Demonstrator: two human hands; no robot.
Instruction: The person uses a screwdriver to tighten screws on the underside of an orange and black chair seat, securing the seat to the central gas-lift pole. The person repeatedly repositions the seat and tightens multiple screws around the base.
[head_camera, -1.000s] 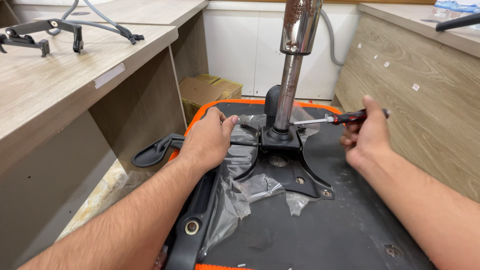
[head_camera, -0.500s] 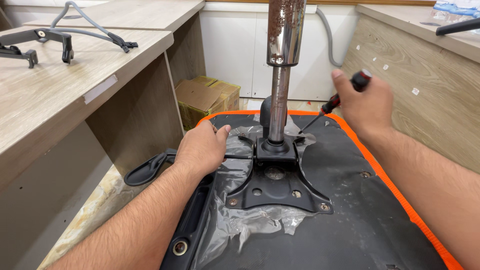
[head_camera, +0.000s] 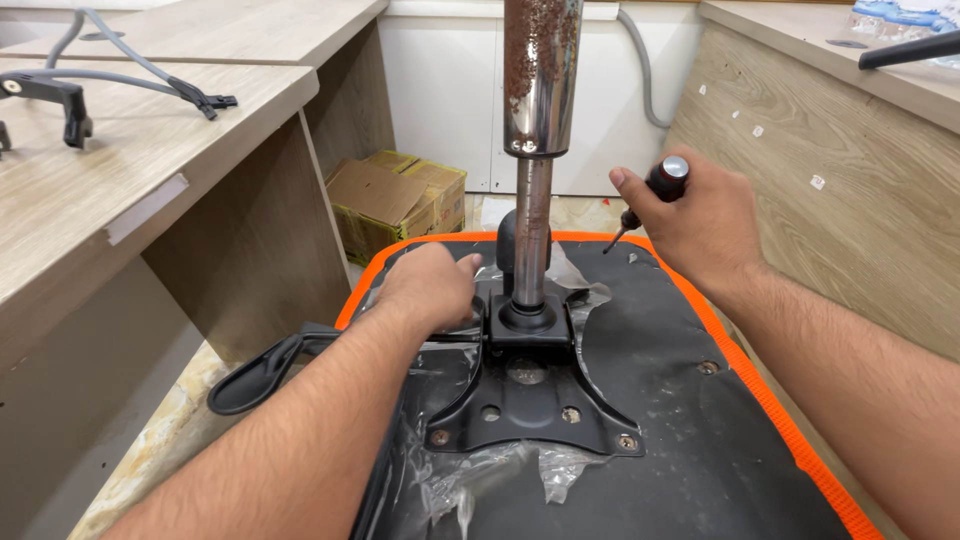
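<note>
Cardboard box (head_camera: 395, 200) on the floor, wooden desk (head_camera: 130, 190) at left, grey cable (head_camera: 645, 70) on the white wall

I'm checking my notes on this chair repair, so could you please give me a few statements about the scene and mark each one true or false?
1. The right hand holds a screwdriver. True.
2. The left hand rests on the wooden desk. False: it rests on the upturned seat, beside the black mounting plate.
3. The metal column is clean and shiny all over. False: rust speckles it.
4. The seat has an orange rim. True.
5. The cardboard box stands on the desk. False: it sits on the floor beside the desk.
</note>
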